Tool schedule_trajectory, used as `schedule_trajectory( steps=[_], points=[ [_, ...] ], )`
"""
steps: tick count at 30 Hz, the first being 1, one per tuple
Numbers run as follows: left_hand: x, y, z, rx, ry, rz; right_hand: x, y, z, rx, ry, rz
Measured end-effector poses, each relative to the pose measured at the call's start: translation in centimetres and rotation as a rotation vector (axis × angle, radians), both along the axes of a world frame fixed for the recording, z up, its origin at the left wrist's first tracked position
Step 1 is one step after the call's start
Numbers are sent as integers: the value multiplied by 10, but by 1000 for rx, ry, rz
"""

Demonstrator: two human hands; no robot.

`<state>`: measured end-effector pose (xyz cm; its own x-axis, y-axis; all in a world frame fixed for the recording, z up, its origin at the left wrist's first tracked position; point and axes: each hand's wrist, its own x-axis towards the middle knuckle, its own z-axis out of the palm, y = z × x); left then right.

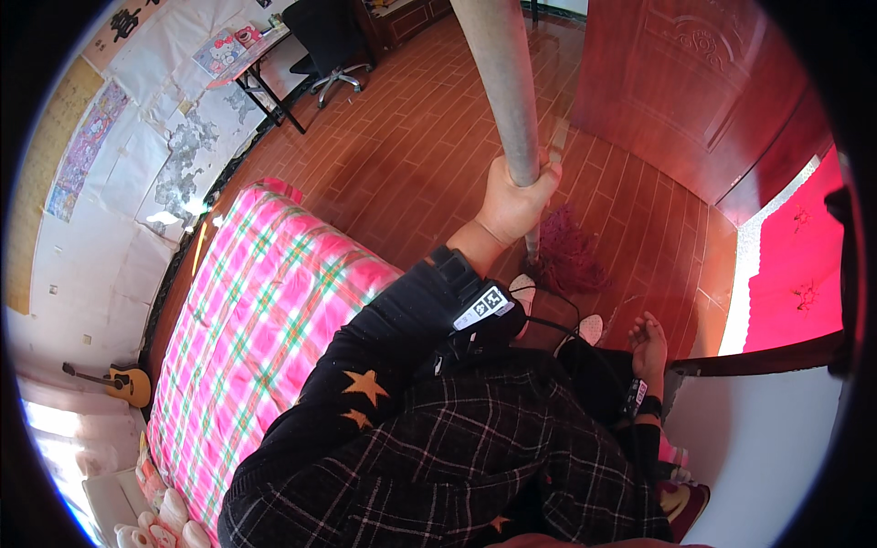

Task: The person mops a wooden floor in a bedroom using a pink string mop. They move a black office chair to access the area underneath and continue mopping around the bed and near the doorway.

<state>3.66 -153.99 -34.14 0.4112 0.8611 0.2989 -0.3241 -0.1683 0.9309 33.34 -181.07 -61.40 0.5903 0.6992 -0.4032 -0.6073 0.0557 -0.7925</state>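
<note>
My left hand [515, 197] is wrapped around the pale pole of a mop [503, 89], which rises towards the camera and out at the top of the view. Below that fist the pole runs down to a dark red, stringy mop head [567, 252] resting on the floor, close in front of my shoes. On the other side, my right hand [648, 348] hangs low near my body with nothing in it. Its fingers are loosely curled and apart.
A bed with a pink plaid cover [274, 322] lies at my left, and a small guitar [129, 385] leans by the wall. Farther off stand a folding table [264, 51] and a black office chair [322, 34]. A red wooden door [685, 89] and a pink curtain [798, 267] are at right.
</note>
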Motion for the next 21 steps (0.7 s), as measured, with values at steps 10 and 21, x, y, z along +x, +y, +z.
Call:
schedule_trajectory(
  steps=[10, 21],
  points=[
    [1, -2, 1, -20, -3, -15, -1, 0, 2, 2, -10, 9],
    [0, 0, -1, 9, 5, -13, -3, 1, 5, -6, -1, 2]
  ],
)
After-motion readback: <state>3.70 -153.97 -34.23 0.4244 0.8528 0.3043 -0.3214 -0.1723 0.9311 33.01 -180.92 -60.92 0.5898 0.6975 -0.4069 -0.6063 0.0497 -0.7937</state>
